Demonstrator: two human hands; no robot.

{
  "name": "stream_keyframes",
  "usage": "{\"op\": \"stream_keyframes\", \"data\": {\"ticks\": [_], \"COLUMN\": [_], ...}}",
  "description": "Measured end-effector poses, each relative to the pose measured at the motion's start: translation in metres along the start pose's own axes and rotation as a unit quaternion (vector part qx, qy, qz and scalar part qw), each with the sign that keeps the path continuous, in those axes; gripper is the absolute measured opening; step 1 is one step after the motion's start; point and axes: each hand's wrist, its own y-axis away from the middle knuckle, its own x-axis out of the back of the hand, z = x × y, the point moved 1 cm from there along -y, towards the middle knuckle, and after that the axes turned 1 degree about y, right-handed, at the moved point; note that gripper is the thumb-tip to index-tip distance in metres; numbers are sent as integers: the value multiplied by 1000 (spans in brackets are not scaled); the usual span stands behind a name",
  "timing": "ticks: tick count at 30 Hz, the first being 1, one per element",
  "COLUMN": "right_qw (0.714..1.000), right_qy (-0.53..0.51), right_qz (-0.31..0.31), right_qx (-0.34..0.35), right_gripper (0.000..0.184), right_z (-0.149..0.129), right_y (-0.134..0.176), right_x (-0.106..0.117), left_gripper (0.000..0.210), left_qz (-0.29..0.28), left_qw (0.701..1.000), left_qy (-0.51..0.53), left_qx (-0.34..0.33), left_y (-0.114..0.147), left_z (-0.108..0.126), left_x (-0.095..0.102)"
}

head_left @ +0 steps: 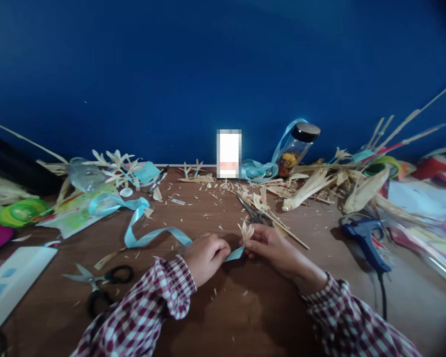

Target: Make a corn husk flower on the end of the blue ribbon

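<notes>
- Plaid sleeves (134,305) lay nearest, spread scissors (93,282) beside the left one.
- A glue gun (367,244) lay right; a lidded jar (297,148) leaned farther off.
- Scraps (208,185) littered the brown table (260,307) before a blue wall (193,74).
- Left hand (207,254) pinched blue ribbon (235,254); right hand (277,248) pinched a pale husk flower (246,233) by the ribbon's end, mid-table.

Two hands (207,258) (277,248), one held flower (247,232), two scissors (93,282) (256,216), one glue gun (367,243), one jar (294,148).

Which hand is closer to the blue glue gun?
Right. The right hand is to the left of the glue gun; the left hand is farther left, beyond the right hand.
</notes>
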Motion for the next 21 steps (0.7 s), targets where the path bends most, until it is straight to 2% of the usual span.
{"op": "stream_keyframes", "data": {"ticks": [7,11,13,18,21], "right_qw": [1000,1000,1000,1000,1000], "right_qy": [9,1,-3,-16,-11], "right_qz": [10,12,2,-18,-19], "right_qx": [-1,3,-3,-8,2], "right_gripper": [20,21,22,26,24], "right_z": [3,3,2,3,3], "right_y": [-1,-1,0,1,1], "right_x": [1,-1,-2,-5,-6], "left_gripper": [22,28,27,19,19], "left_qz": [18,-40,-58,-35,-46], "left_qw": [984,946,943,947,938], "left_qy": [168,296,302,285,301], "left_qx": [58,125,130,146,166], "left_y": [4,11,13,13,13], "left_z": [2,-5,-9,-10,-5], "left_x": [0,-8,-9,-7,-7]}}
